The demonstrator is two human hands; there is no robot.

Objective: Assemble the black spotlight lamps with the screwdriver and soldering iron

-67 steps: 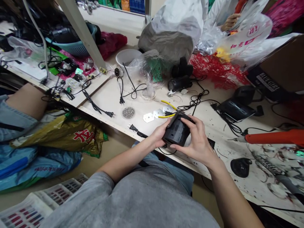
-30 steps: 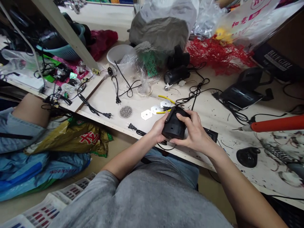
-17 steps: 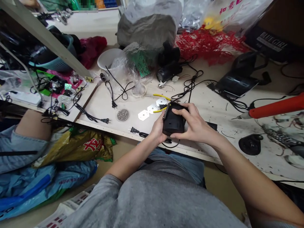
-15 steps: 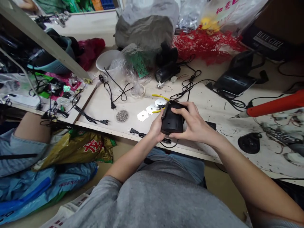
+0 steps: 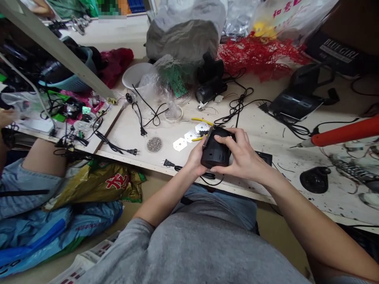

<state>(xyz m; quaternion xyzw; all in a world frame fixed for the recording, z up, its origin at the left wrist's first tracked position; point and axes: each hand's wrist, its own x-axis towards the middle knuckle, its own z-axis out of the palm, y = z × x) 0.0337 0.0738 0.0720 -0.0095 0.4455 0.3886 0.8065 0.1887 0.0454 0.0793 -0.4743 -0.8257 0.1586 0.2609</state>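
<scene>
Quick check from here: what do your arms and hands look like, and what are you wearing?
Your left hand and right hand are bare, with no gloves or watch visible. Your forearms are bare too, coming out of a short-sleeved gray T-shirt.

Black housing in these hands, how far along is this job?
Done, it seems: the black plastic housing looks closed. In hand: it sits between the left hand and right hand. Left: hexagonal metal plates, yellow-handled pliers and a two-pin plug cord lie loose on the bench.
</scene>
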